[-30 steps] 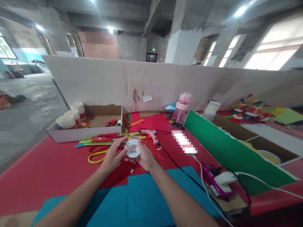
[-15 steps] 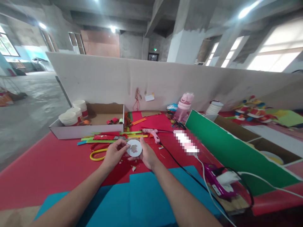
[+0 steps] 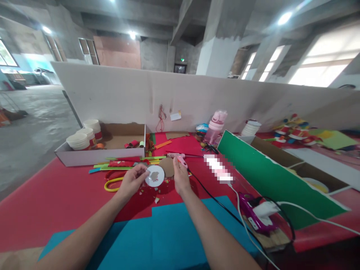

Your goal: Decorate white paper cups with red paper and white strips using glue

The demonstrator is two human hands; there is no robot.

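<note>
My left hand [image 3: 134,179] pinches the edge of a white paper disc [image 3: 159,179] that has a torn greyish patch in its middle. My right hand [image 3: 181,178] grips a round brown cardboard disc [image 3: 166,167] by its right edge. The two discs are side by side, the white one overlapping the lower left of the brown one in view. A pink glue gun [image 3: 174,155] lies on the table just behind the cardboard disc, partly hidden by it and my right hand. Yellow-handled scissors [image 3: 111,184] rest left of my left hand.
Paper cups [image 3: 77,141] stand in a low box [image 3: 84,158] at back left. Coloured paper strips [image 3: 115,166] lie before it. At right are a green-sided box [image 3: 258,176], a pink bottle [image 3: 216,125] and a purple power strip [image 3: 258,215] with cables. Blue sheets [image 3: 180,232] cover the front.
The brown cardboard disc has come into sight beside the white disc. My right hand has moved slightly right with it, away from my left hand. The view has shifted a little.
</note>
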